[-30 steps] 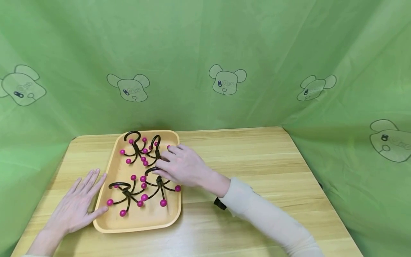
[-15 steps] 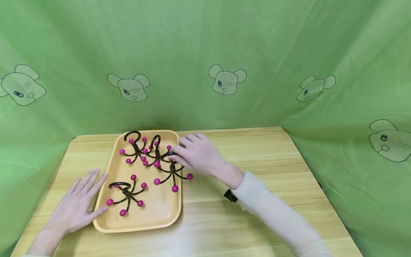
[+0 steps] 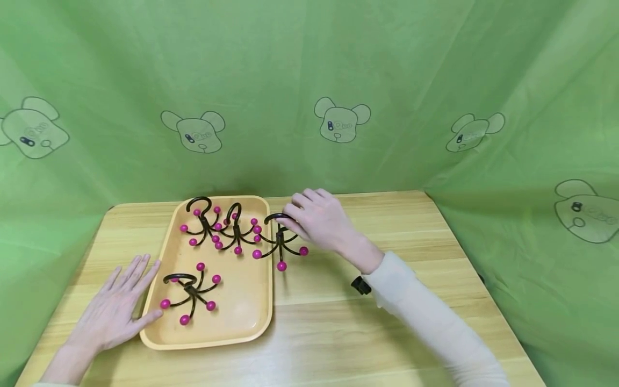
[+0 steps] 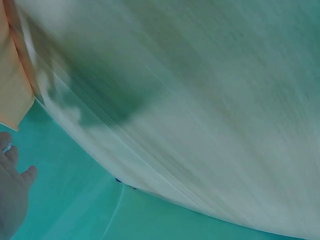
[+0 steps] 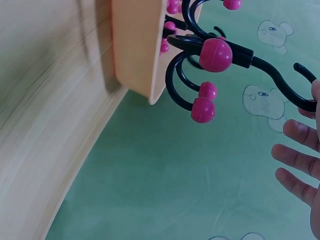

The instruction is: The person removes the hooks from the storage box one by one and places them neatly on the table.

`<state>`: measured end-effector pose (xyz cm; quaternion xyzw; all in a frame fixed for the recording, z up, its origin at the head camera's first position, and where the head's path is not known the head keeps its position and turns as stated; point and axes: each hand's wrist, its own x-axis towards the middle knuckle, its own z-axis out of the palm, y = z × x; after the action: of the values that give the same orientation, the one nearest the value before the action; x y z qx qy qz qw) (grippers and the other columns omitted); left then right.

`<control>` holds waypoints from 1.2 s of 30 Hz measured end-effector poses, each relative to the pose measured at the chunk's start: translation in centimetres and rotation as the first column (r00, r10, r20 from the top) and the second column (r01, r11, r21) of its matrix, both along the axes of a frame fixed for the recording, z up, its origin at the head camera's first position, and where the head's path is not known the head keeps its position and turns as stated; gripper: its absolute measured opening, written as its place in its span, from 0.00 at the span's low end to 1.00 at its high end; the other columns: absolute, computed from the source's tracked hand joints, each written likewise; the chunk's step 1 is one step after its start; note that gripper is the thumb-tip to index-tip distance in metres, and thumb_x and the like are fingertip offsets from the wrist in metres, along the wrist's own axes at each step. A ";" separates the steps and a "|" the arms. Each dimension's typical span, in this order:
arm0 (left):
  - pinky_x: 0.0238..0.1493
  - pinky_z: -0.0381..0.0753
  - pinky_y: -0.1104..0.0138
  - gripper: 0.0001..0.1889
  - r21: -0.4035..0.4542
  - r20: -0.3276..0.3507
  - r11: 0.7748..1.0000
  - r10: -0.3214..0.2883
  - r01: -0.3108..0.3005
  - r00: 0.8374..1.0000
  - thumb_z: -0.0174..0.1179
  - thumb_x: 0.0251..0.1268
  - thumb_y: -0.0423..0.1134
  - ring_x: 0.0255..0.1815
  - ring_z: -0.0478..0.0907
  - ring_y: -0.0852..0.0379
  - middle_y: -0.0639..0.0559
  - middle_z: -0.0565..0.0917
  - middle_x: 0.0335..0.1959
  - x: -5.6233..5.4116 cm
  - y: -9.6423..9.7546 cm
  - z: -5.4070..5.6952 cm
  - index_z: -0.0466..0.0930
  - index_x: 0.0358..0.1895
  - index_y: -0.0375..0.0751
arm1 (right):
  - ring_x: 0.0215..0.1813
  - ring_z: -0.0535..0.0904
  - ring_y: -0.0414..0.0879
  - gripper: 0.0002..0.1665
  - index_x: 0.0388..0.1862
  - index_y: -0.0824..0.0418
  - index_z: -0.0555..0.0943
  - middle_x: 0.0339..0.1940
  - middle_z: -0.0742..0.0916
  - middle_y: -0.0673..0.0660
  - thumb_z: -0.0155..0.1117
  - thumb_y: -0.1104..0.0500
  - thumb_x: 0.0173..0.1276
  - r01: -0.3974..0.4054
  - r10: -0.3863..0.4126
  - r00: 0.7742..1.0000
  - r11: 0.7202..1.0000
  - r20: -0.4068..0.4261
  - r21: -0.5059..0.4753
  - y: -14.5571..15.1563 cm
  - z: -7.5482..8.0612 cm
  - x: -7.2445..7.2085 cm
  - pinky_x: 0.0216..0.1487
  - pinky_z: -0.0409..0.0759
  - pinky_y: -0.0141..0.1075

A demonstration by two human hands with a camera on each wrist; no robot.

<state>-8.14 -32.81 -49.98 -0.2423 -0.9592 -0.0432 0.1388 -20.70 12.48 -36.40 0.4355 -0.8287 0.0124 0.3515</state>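
My right hand (image 3: 314, 220) pinches the curved handle of a black multi-arm hanging hook (image 3: 280, 236), its arms tipped with pink balls. In the head view this hook hangs over the right rim of the tan tray (image 3: 271, 301), arms pointing down. Near the handle, the right wrist view shows three fingers (image 5: 297, 160) spread apart. My left hand (image 3: 113, 312) lies flat on the table beside the tray, thumb against its left rim. Inside the tray, matching hooks stand at the back left (image 3: 204, 223), back middle (image 3: 236, 232) and front left (image 3: 191, 290).
A wooden table (image 3: 362, 333) extends to the right of the tray. Green curtains (image 3: 271, 64) printed with bear heads enclose the back and both sides. A small black object (image 3: 361, 285) sits by the right sleeve.
My right hand has carried its hook from the tray's front right, up and rightward, over the right rim. My left hand and the other hooks keep their places.
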 end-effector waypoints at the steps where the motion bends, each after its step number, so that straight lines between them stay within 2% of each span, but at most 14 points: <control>1: 0.87 0.18 0.67 0.57 0.001 -0.001 1.000 0.001 -0.001 1.000 0.66 0.61 0.66 0.88 0.22 0.65 0.46 0.41 0.89 0.0 0.0 0.0 0.49 0.87 0.43 | 0.38 0.85 0.48 0.17 0.37 0.52 0.84 0.34 0.89 0.49 0.61 0.41 0.75 0.004 -0.004 1.000 1.000 0.000 0.001 0.2 -0.1 -0.1 0.43 0.86 0.40; 13: 0.87 0.18 0.68 0.57 -0.003 0.001 1.000 0.006 -0.006 1.000 0.66 0.61 0.65 0.88 0.22 0.65 0.45 0.43 0.89 0.1 0.1 0.1 0.50 0.86 0.42 | 0.38 0.86 0.49 0.17 0.37 0.53 0.85 0.34 0.90 0.51 0.63 0.42 0.74 0.035 -0.035 0.999 0.999 0.024 0.010 2.7 -0.8 -1.8 0.42 0.86 0.41; 22: 0.87 0.17 0.67 0.57 -0.019 -0.003 1.000 0.015 -0.015 1.000 0.65 0.61 0.66 0.88 0.21 0.65 0.45 0.43 0.89 0.1 0.1 0.2 0.49 0.87 0.43 | 0.38 0.86 0.49 0.16 0.37 0.53 0.86 0.34 0.90 0.51 0.67 0.42 0.72 0.031 -0.031 0.999 0.999 0.022 0.020 3.7 -2.2 -3.4 0.42 0.87 0.41; 27: 0.86 0.17 0.67 0.57 -0.017 0.002 1.000 0.017 -0.017 1.000 0.65 0.61 0.66 0.88 0.21 0.65 0.45 0.42 0.89 0.1 0.1 0.2 0.49 0.87 0.43 | 0.39 0.86 0.49 0.15 0.39 0.53 0.86 0.36 0.91 0.51 0.71 0.43 0.69 0.042 -0.044 0.998 0.999 0.051 0.022 4.0 -3.2 -4.3 0.41 0.86 0.40; 32: 0.86 0.17 0.67 0.57 -0.016 0.006 1.000 0.018 -0.018 1.000 0.65 0.61 0.67 0.88 0.21 0.65 0.46 0.42 0.89 0.1 0.1 0.1 0.48 0.87 0.44 | 0.39 0.85 0.48 0.15 0.39 0.53 0.86 0.36 0.90 0.50 0.67 0.43 0.73 0.062 -0.065 0.994 0.998 0.088 0.031 4.2 -4.1 -5.2 0.41 0.84 0.39; 36: 0.86 0.17 0.67 0.58 -0.016 0.006 1.000 0.018 -0.018 1.000 0.64 0.61 0.68 0.89 0.23 0.63 0.46 0.41 0.89 0.1 0.0 0.0 0.48 0.87 0.44 | 0.42 0.85 0.48 0.17 0.42 0.52 0.86 0.39 0.91 0.50 0.62 0.42 0.77 0.090 -0.098 0.986 0.994 0.133 0.062 4.2 -4.8 -6.0 0.45 0.84 0.39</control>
<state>-8.04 -32.79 -49.96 -0.2347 -0.9621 -0.0350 0.1344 -26.65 16.66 -41.18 0.4035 -0.8703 0.0022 0.2824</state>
